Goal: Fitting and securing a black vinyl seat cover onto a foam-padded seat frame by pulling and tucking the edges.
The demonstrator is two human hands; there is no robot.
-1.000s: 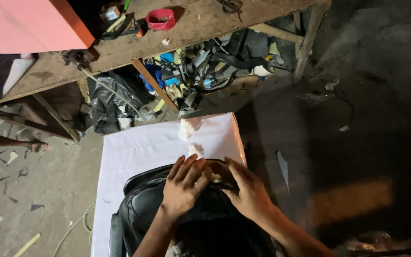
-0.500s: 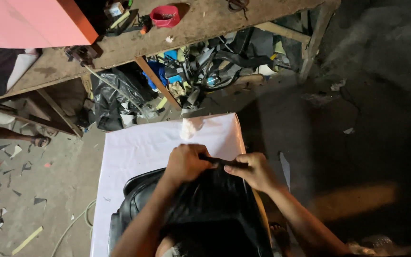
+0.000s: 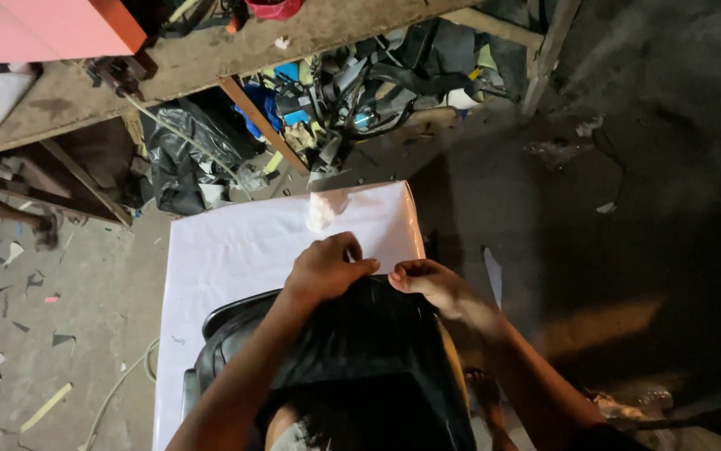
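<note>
Both my left hand (image 3: pixel 327 269) and right hand (image 3: pixel 427 282) pinch the top edge of the black cover (image 3: pixel 369 351), lying over the white sheet (image 3: pixel 235 242). I'd best pull evenly, keeping that edge taut and straight.

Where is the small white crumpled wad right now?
In the head view, the white wad lies near the far edge of the white sheet, just beyond the left hand and the black material.

A: I log one view only, head-worn, looking steeply down.
B: Range?
A: Close on both hands, left hand (image 3: pixel 327 269) and right hand (image 3: pixel 429 282); floor and workbench (image 3: pixel 210 58) farther off at top.
</note>
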